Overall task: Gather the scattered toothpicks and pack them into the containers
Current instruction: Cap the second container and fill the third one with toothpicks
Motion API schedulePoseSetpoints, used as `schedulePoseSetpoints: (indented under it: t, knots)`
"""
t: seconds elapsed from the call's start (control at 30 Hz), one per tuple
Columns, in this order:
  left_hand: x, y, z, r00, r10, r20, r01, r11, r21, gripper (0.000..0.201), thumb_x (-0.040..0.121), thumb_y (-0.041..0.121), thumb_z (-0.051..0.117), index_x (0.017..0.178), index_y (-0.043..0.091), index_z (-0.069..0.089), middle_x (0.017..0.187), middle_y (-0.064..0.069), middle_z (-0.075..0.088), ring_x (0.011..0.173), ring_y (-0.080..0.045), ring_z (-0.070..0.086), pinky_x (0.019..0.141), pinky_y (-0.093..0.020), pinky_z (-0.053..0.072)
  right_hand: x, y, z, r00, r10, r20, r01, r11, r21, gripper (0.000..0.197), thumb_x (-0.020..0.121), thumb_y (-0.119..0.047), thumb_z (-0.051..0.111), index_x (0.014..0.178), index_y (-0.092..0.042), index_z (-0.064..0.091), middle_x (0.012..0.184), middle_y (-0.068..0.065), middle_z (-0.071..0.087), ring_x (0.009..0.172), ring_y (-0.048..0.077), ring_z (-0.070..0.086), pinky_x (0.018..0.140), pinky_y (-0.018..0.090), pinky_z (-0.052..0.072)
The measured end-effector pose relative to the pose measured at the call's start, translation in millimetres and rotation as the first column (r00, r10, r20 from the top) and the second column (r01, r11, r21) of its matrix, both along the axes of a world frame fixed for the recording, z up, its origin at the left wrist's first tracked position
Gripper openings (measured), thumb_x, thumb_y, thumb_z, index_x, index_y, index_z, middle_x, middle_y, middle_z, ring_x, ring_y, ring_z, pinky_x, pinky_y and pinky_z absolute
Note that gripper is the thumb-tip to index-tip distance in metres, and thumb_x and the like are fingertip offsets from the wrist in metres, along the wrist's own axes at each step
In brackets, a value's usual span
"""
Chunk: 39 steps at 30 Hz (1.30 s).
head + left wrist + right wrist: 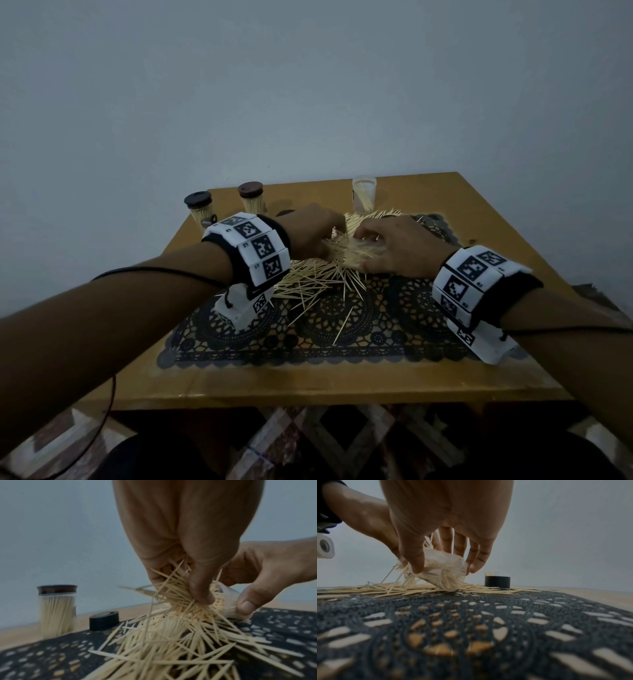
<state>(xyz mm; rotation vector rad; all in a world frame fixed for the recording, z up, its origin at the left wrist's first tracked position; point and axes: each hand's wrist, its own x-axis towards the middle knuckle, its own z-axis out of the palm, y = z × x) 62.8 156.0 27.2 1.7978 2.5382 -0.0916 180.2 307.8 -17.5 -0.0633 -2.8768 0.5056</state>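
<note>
A heap of pale toothpicks (315, 274) (175, 635) lies scattered on a dark lace mat (342, 329) (471, 628). My right hand (387, 246) (440, 555) grips a clear plastic container (443, 573) (228, 601), tilted on its side, its base on the mat and partly filled with toothpicks. My left hand (318, 236) (193, 582) pinches a bundle of toothpicks (185, 593) at the container's mouth. Two lidded containers (198, 209) (252, 197) (57, 608) full of toothpicks stand at the back left. An open clear container (363, 193) with some toothpicks stands at the back.
A black lid (104, 620) (497, 581) lies on the mat behind the heap. The wooden table (342, 380) ends close to me and at the right. A grey wall (308, 85) rises behind it. Patterned floor (308, 445) shows below.
</note>
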Motion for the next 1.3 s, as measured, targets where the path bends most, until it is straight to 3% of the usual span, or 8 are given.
schedulePoseSetpoints:
  t: [0.23, 0.33, 0.4, 0.5, 0.8, 1.1, 1.2, 1.3]
  knots:
    - [4.2, 2.0, -3.2, 0.978, 0.084, 0.189, -0.11, 0.984, 0.137, 0.046, 0.091, 0.022, 0.063, 0.128, 0.013, 0.038, 0.117, -0.006, 0.062, 0.088, -0.011, 0.046, 0.07, -0.02, 0.031, -3.4, 1.4, -2.3, 1.0, 0.003, -0.025, -0.003, 1.0, -0.016, 0.049, 0.075, -0.037, 0.08, 0.115, -0.014, 0.064, 0.105, 0.002, 0.068, 0.084, 0.011, 0.058, 0.065, 0.012, 0.037]
    - [6.4, 1.4, -5.7, 0.921, 0.107, 0.374, -0.184, 0.967, 0.176, 0.043, 0.092, 0.007, 0.057, 0.129, 0.008, 0.036, 0.117, -0.008, 0.057, 0.097, -0.018, 0.053, 0.072, -0.025, 0.038, -2.4, 1.8, -2.4, 0.999, -0.007, -0.032, 0.005, 0.999, -0.049, 0.047, 0.075, -0.039, 0.08, 0.111, -0.014, 0.063, 0.101, 0.002, 0.067, 0.085, 0.014, 0.06, 0.07, 0.021, 0.043]
    - [9.7, 0.5, -7.5, 0.835, 0.114, 0.538, -0.253, 0.948, 0.192, 0.048, 0.088, -0.007, 0.05, 0.131, 0.004, 0.031, 0.122, -0.016, 0.048, 0.112, -0.029, 0.051, 0.083, -0.039, 0.046, -2.0, 0.2, -1.8, 0.999, -0.007, -0.038, 0.005, 0.998, -0.06, 0.046, 0.075, -0.039, 0.08, 0.108, -0.013, 0.062, 0.099, 0.002, 0.066, 0.084, 0.015, 0.061, 0.072, 0.025, 0.047]
    - [17.3, 1.8, -9.7, 0.676, 0.093, 0.731, -0.363, 0.905, 0.221, 0.059, 0.084, -0.016, 0.041, 0.137, 0.005, 0.025, 0.133, -0.019, 0.039, 0.121, -0.03, 0.042, 0.077, -0.035, 0.046, -2.9, -3.7, -2.4, 0.998, 0.006, -0.057, -0.01, 0.997, -0.081, 0.044, 0.072, -0.039, 0.081, 0.103, -0.012, 0.063, 0.094, 0.002, 0.065, 0.082, 0.017, 0.06, 0.073, 0.029, 0.048]
    - [27.0, 10.4, -13.9, 0.239, -0.198, 0.951, -0.618, 0.724, 0.306, 0.065, 0.056, 0.011, 0.042, 0.121, 0.005, 0.047, 0.121, -0.015, 0.049, 0.113, -0.025, 0.046, 0.082, -0.03, 0.041, -1.7, -4.3, -1.0, 0.992, 0.073, -0.104, -0.079, 0.995, -0.056, 0.041, 0.073, -0.037, 0.082, 0.1, -0.014, 0.064, 0.083, -0.011, 0.057, 0.067, -0.007, 0.046, 0.06, 0.011, 0.03]
    - [13.6, 0.0, -7.5, 0.521, -0.115, 0.846, -0.495, 0.767, 0.409, 0.04, 0.081, 0.0, 0.047, 0.119, 0.006, 0.058, 0.128, -0.008, 0.057, 0.124, -0.017, 0.049, 0.101, -0.033, 0.041, -1.4, -2.6, -1.5, 0.999, -0.007, -0.052, 0.005, 0.999, -0.046, 0.046, 0.076, -0.043, 0.077, 0.102, -0.01, 0.058, 0.093, 0.004, 0.066, 0.081, 0.021, 0.061, 0.074, 0.037, 0.051]
    - [-1.2, -10.8, -14.4, 0.726, 0.114, 0.678, -0.509, 0.753, 0.418, 0.044, 0.073, 0.023, 0.058, 0.117, 0.021, 0.056, 0.123, -0.003, 0.058, 0.119, -0.02, 0.051, 0.101, -0.044, 0.043, -1.8, -1.2, -2.5, 0.999, -0.023, -0.039, 0.021, 0.998, -0.051, 0.045, 0.077, -0.043, 0.077, 0.102, -0.011, 0.056, 0.093, 0.003, 0.066, 0.081, 0.021, 0.062, 0.074, 0.039, 0.052]
    - [-8.1, -25.4, -21.5, 0.797, 0.267, 0.542, -0.425, 0.885, 0.19, 0.079, 0.073, 0.045, 0.074, 0.137, 0.015, 0.037, 0.136, -0.008, 0.047, 0.122, -0.025, 0.047, 0.104, -0.046, 0.042, -2.3, -0.9, -2.1, 0.999, -0.039, -0.033, 0.037, 0.998, -0.047, 0.044, 0.078, -0.041, 0.077, 0.102, -0.011, 0.055, 0.094, 0.004, 0.066, 0.081, 0.02, 0.062, 0.071, 0.034, 0.052]
